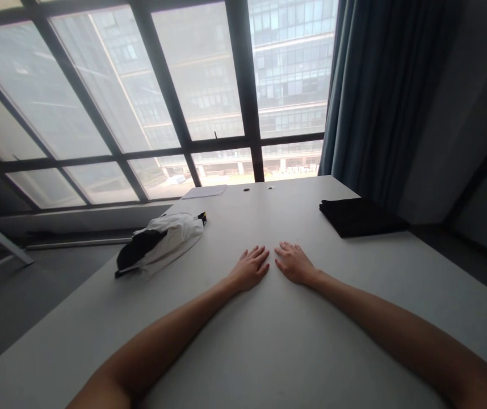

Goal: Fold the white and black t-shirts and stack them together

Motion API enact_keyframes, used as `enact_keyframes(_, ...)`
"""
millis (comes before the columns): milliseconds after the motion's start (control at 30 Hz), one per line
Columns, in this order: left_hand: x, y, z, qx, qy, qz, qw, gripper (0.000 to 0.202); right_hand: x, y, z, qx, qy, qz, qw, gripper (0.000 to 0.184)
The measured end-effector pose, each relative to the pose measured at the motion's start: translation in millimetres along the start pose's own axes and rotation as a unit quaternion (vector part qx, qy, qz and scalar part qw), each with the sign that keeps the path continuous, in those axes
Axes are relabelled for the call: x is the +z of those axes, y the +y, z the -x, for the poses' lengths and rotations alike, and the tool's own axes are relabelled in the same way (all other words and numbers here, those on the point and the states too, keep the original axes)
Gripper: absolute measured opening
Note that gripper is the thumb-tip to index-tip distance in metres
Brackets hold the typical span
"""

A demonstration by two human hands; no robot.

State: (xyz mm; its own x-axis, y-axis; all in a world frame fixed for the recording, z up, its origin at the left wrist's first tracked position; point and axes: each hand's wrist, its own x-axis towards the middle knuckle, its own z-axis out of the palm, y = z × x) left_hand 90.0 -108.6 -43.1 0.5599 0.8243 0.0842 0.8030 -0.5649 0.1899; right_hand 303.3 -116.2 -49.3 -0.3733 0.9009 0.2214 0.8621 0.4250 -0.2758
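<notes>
My left hand (251, 267) and my right hand (293, 263) lie flat, palms down, side by side on a white table (269, 352). Their fingers are stretched out and hold nothing. The fingertips of the two hands nearly meet in the middle of the table. A white and black bundle of cloth (160, 243) lies to the left of my left hand near the table's left edge. A folded black cloth (360, 216) rests at the far right, beyond my right hand.
A sheet of white paper (205, 192) lies at the table's far left corner, with two small dark dots (258, 188) beside it. A large window (150, 96) stands behind the table. A dark blue curtain (380, 96) hangs at the right.
</notes>
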Motion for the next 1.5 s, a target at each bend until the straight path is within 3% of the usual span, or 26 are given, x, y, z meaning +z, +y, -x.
enact_keyframes(333, -2.7, 1, -1, -0.001, 0.002, -0.014, 1.000, 0.056, -7, -1, 1, -0.001, -0.002, 0.006, 1.000, 0.047)
enact_keyframes(933, 0.0, 1, 4, 0.004, 0.007, -0.002, 1.000, 0.056, 1, 3, 3, -0.008, 0.001, 0.022, 1.000, 0.047)
enact_keyframes(1133, -3.3, -3, 4, 0.014, 0.043, 0.021, 0.999, 0.048, -1, 3, 3, -0.004, -0.004, 0.022, 1.000, 0.048)
enact_keyframes(1300, -18.2, -30, -1, -0.012, 0.101, 0.017, 0.995, 0.045, -1, 4, 3, -0.001, -0.010, 0.016, 1.000, 0.048)
enact_keyframes(1500, -71.4, -101, 6, -0.163, 0.201, -0.109, 0.960, 0.044, -3, 1, 4, 0.000, -0.011, 0.013, 1.000, 0.048)
